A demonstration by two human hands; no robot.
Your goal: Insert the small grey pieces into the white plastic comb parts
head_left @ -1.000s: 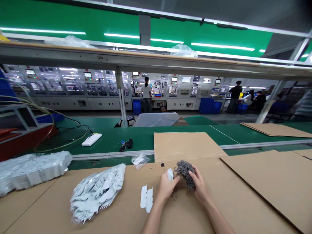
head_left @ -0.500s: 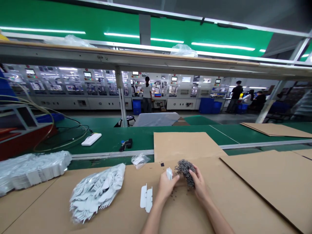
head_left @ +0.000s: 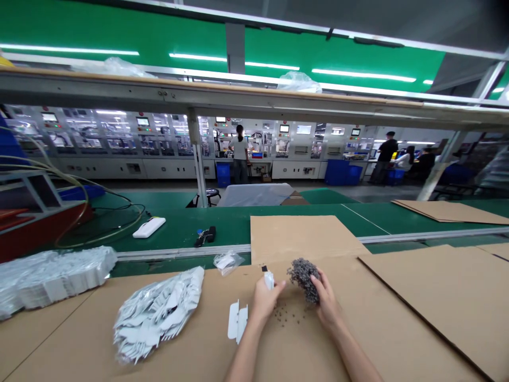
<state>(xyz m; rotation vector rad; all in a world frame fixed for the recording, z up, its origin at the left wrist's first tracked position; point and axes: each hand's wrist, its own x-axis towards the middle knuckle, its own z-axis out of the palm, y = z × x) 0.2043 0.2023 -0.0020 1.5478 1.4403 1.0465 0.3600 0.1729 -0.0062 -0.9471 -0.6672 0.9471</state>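
My left hand point(head_left: 265, 298) is closed around a small white piece point(head_left: 269, 280), whose top shows above the fingers. My right hand point(head_left: 326, 301) grips a clump of small dark grey parts point(head_left: 304, 278), too small to name. Below and between the hands, several loose grey bits point(head_left: 289, 317) lie scattered on the cardboard point(head_left: 294, 355). Two flat white plastic pieces point(head_left: 237, 321) rest side by side, left of my left forearm. Farther left lies a clear bag of white plastic pieces point(head_left: 159, 313).
A long wrapped stack of white parts point(head_left: 55, 281) sits at the far left. Behind are a small clear bag point(head_left: 228, 262), keys point(head_left: 205, 236) and a white box-like object point(head_left: 149, 227). Cardboard sheets point(head_left: 445, 297) lie at right. A shelf beam point(head_left: 254, 101) crosses above.
My left hand has moved slightly left with the white piece, away from the grey clump. More loose grey bits show on the cardboard. My right hand keeps its hold on the clump.
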